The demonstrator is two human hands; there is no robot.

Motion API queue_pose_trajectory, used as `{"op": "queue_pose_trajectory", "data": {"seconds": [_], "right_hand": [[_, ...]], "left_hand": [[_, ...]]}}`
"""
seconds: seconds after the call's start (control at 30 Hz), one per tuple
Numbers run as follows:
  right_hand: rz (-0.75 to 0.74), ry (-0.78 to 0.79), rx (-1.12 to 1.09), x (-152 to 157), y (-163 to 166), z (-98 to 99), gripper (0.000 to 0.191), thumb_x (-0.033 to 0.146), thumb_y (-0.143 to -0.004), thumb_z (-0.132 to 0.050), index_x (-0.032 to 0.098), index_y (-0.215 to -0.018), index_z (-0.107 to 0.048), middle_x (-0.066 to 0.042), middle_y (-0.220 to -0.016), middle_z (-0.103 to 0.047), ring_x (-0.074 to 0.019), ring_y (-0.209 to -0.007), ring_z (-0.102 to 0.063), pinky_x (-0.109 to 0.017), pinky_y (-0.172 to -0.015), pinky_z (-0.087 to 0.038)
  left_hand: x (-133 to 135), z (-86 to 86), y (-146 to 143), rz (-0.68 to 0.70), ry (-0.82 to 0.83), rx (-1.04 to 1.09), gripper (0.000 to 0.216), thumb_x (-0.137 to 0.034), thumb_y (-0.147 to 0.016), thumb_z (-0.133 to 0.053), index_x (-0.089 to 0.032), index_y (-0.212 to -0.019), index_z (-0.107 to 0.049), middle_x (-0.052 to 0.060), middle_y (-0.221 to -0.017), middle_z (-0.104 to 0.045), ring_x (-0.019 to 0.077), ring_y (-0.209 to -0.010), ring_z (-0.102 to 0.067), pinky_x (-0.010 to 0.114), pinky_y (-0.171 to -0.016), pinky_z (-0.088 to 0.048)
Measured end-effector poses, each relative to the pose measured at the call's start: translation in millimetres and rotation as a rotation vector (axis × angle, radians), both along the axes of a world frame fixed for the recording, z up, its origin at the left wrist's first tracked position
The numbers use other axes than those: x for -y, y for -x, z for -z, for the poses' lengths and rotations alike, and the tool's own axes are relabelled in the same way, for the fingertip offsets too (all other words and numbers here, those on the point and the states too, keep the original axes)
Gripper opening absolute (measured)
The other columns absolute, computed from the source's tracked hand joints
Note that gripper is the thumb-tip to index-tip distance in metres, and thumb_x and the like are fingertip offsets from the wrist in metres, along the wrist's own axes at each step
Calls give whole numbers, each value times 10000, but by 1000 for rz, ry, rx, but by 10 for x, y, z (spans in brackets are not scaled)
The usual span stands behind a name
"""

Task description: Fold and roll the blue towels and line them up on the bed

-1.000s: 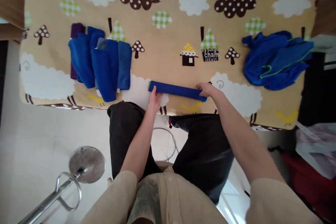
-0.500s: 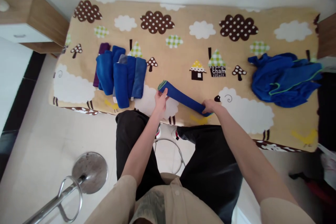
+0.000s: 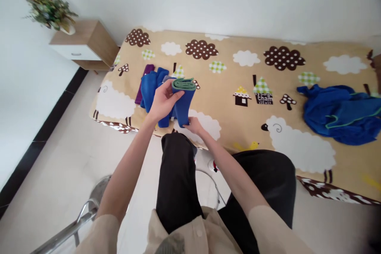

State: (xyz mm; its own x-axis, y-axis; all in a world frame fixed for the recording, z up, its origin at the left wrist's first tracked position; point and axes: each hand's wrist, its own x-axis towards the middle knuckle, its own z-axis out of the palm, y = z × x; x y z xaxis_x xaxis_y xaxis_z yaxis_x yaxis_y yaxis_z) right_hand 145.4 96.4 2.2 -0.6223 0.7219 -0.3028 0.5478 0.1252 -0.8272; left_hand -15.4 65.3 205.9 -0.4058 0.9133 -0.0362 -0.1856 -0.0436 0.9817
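A rolled blue cloth with a green edge (image 3: 183, 101) is held up on end above the near edge of the patterned bed cover (image 3: 226, 83). My left hand (image 3: 163, 99) is closed around its upper end. My right hand (image 3: 193, 125) grips its lower end. Just behind the roll lies a pile of folded blue cloths (image 3: 151, 87) with a purple one (image 3: 142, 87) at its left side.
A heap of loose blue cloths with green trim (image 3: 342, 113) lies at the right of the bed cover. A wooden bedside cabinet (image 3: 85, 45) with a potted plant (image 3: 46, 8) stands at the far left. A metal stool (image 3: 89, 214) is by my left leg.
The rolled cloth was lying flat on the cover; both hands have lifted it, turned it upright and carried it left toward the folded pile. The camera view has swung left.
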Motion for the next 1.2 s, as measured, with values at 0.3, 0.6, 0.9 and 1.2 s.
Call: {"op": "queue_pose_trajectory", "data": {"seconds": [0.3,0.6,0.9,1.2], "right_hand": [[-157,-60,72,41,570,320,121,187,-762,-815,134,-856,-761,-83,-866,-786,-263,-861,-740,-287,-789,-540],[-173,-100,213,108,582,370,239,227,-886,-776,82,-1075,-783,-159,-1080,-794,-300,-1038,-759,-321,-929,-562],[-196,-99,253,98,560,304,275,235,-893,-786,85,-1123,-793,-170,-1081,-796,-318,-1056,-766,-325,-926,-575],[-109,-38,205,117,469,243,523,297,-763,-916,86,-1206,-734,-171,-1129,-780,-313,-1068,-752,-364,-965,-573]], "left_hand": [[291,77,292,77,-9,-198,262,-203,-788,-864,-248,-1027,-768,52,-1014,-749,279,-1106,-720,385,-1046,-571],[215,438,467,151,-11,-478,424,-255,-834,-794,-165,-1220,-641,92,-1192,-731,244,-1145,-708,403,-1044,-579],[188,547,474,129,20,-513,394,-337,-876,-745,-142,-1206,-651,108,-1167,-743,239,-1072,-728,351,-908,-616],[135,607,539,19,-40,-871,985,-552,-862,-798,-260,-1639,-269,177,-1702,-310,349,-1608,-261,559,-1286,-305]]}}
